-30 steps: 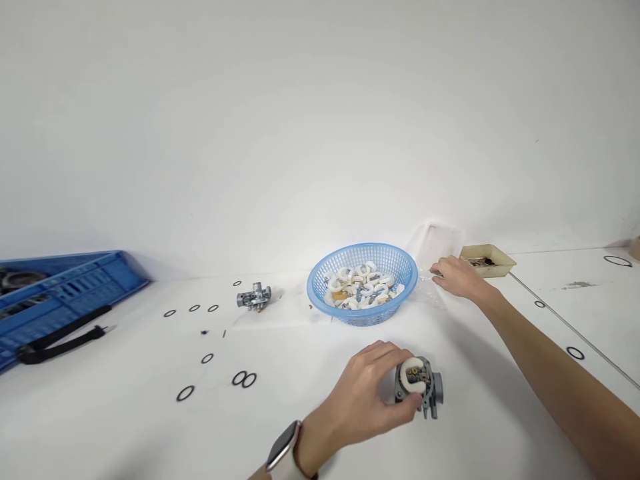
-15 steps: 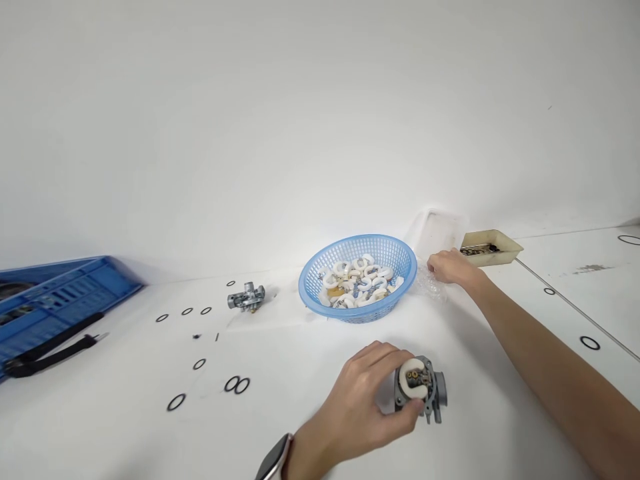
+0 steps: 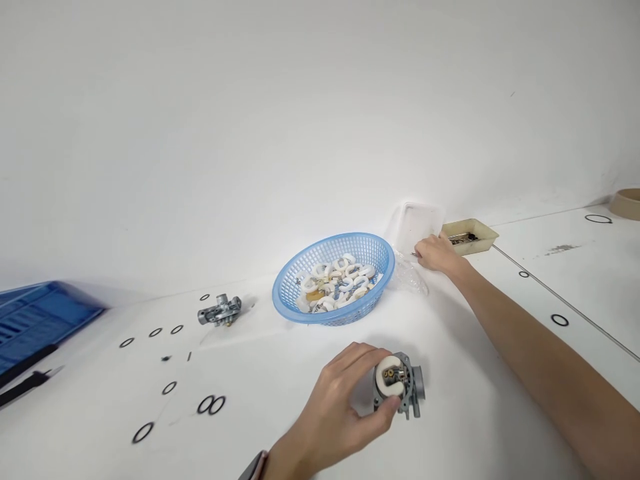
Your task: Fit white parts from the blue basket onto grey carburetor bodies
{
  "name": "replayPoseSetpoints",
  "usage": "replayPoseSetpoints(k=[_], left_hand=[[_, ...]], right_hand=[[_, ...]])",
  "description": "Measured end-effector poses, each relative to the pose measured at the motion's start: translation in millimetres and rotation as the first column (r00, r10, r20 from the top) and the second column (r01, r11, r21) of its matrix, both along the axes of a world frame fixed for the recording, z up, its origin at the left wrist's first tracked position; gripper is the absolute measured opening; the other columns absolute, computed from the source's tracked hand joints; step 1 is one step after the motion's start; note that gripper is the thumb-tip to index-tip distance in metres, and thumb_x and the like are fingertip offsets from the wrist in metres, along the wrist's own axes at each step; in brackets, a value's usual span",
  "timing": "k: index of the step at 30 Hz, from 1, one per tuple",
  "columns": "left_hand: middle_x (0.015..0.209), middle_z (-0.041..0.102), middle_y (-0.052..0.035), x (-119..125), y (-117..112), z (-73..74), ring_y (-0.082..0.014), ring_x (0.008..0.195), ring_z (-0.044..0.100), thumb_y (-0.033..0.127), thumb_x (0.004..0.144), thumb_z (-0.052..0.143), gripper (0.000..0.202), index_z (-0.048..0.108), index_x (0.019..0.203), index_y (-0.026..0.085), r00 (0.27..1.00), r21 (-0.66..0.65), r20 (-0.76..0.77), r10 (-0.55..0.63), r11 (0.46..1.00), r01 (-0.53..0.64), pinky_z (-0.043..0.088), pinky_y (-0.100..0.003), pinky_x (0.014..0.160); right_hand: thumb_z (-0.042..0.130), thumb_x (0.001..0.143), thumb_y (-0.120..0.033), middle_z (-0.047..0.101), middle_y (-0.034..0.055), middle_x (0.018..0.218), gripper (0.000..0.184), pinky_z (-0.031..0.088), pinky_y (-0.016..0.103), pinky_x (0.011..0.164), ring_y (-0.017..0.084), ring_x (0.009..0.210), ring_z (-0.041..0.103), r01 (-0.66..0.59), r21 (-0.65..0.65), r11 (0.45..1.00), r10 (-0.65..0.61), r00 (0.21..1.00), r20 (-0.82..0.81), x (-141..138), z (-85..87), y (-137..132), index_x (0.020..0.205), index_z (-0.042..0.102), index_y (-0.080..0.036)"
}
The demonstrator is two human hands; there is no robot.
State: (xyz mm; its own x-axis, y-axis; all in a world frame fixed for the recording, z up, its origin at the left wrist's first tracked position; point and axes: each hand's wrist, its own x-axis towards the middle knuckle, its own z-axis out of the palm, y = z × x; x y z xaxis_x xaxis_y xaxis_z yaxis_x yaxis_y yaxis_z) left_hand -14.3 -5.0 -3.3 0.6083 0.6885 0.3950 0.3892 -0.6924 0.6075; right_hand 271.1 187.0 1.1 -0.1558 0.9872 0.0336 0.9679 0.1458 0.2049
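My left hand (image 3: 345, 393) is wrapped round a carburetor (image 3: 419, 383) low in the middle of the view. A white C-shaped float (image 3: 382, 377) lies in the carburetor's open face, with brass jets inside it, and my thumb rests at its lower edge. Farther off, my right hand (image 3: 434, 253) is closed in a pinch just in front of a translucent white plastic box (image 3: 420, 223). A tiny dark tip shows at its fingertips, too small to name. Beside that hand stands a cream tray (image 3: 477, 247) with small dark parts in it.
A blue mesh basket (image 3: 285, 303) holds several white floats. Crumpled clear plastic (image 3: 411, 275) lies beside it. Another carburetor (image 3: 220, 311) and several black rings (image 3: 143, 433) are on the table's left side. A blue crate (image 3: 45, 320) stands far left, a thin rod (image 3: 565, 297) right.
The view has turned to the right, so everything sits farther left. My right hand has shifted slightly toward the white box. My left hand keeps its hold on the carburetor.
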Motion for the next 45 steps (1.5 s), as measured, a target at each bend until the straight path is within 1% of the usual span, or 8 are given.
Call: replayPoseSetpoints(k=[14,17,21,31,35,39,42,45], left_hand=[[0.098,0.067,-0.0044,-1,-1,-1.1,-0.0217,0.087,0.062,0.023,0.089,0.064,0.027,0.062,0.116,0.023,1.0,0.013,0.012,-0.011,1.0,0.011,0.053,-0.035,0.077],[0.097,0.067,-0.0041,0,-1,-0.3,-0.0213,0.087,0.062,0.024,0.09,0.064,0.026,0.062,0.116,0.023,1.0,0.011,0.012,-0.014,1.0,0.014,0.053,-0.035,0.077],[0.096,0.067,-0.0044,0,-1,0.3,-0.0213,0.085,0.062,0.024,0.09,0.063,0.026,0.063,0.116,0.023,1.0,0.019,0.017,-0.018,1.0,0.017,0.053,-0.035,0.077],[0.095,0.068,-0.0056,1,-2,1.7,-0.0222,0.085,0.063,0.026,0.092,0.062,0.024,0.063,0.115,0.022,1.0,0.044,0.0,-0.014,0.999,0.014,0.053,-0.035,0.076],[0.096,0.068,-0.0052,0,-1,0.5,-0.0221,0.086,0.064,0.026,0.091,0.062,0.025,0.063,0.115,0.022,1.0,0.048,0.007,-0.013,0.999,0.012,0.053,-0.035,0.077],[0.097,0.068,-0.0051,0,-2,-1.0,-0.0222,0.086,0.064,0.026,0.09,0.063,0.027,0.063,0.116,0.022,1.0,0.053,0.017,-0.004,0.999,0.003,0.053,-0.036,0.077],[0.096,0.069,-0.0047,1,-2,-0.2,-0.0221,0.085,0.064,0.026,0.089,0.062,0.025,0.064,0.113,0.022,1.0,0.047,0.02,0.009,0.999,-0.01,0.053,-0.035,0.077],[0.096,0.069,-0.0042,2,-4,2.0,-0.0221,0.085,0.064,0.027,0.087,0.064,0.024,0.065,0.111,0.023,0.999,0.038,0.034,0.017,0.999,-0.018,0.053,-0.035,0.078]], right_hand=[[0.062,0.099,-0.04,0.067,0.0071,0.115,0.027,0.047,0.047,0.098,0.024,0.108,0.062,-0.009,0.089,0.996,0.009,1.0,0.001,2,-12.8,2,0.109,0.067,-0.016],[0.056,0.101,-0.029,0.068,0.0083,0.107,0.019,0.041,0.045,0.097,0.026,0.108,0.058,-0.018,0.107,0.994,0.019,1.0,-0.002,5,-14.8,3,0.098,0.07,-0.016],[0.045,0.097,-0.008,0.07,0.0148,0.102,0.031,0.031,0.041,0.089,0.029,0.105,0.054,-0.028,0.128,0.991,0.031,0.999,-0.019,8,-20.4,6,0.088,0.074,-0.015],[0.044,0.096,-0.009,0.07,0.0155,0.097,0.034,0.027,0.041,0.085,0.029,0.101,0.052,-0.036,0.165,0.986,0.056,0.992,-0.117,9,-20.8,4,0.085,0.076,-0.015],[0.049,0.095,-0.015,0.07,0.0148,0.096,0.028,0.031,0.039,0.084,0.029,0.098,0.056,-0.016,0.177,0.984,0.056,0.974,-0.22,9,-2.2,-1,0.089,0.076,-0.016],[0.053,0.092,-0.019,0.071,0.0094,0.089,0.021,0.036,0.034,0.075,0.024,0.084,0.06,-0.032,0.184,0.982,0.094,0.935,-0.341,10,42.6,-18,0.09,0.075,-0.019],[0.054,0.09,-0.02,0.071,0.0046,0.091,0.019,0.04,0.029,0.069,0.019,0.079,0.062,-0.098,0.206,0.974,0.177,0.896,-0.408,-1,75.9,-44,0.092,0.073,-0.022],[0.058,0.085,-0.02,0.071,0.0013,0.086,0.013,0.043,0.026,0.066,0.017,0.076,0.063,-0.267,0.182,0.946,0.324,0.767,-0.554,-20,81.5,-80,0.087,0.07,-0.022]])
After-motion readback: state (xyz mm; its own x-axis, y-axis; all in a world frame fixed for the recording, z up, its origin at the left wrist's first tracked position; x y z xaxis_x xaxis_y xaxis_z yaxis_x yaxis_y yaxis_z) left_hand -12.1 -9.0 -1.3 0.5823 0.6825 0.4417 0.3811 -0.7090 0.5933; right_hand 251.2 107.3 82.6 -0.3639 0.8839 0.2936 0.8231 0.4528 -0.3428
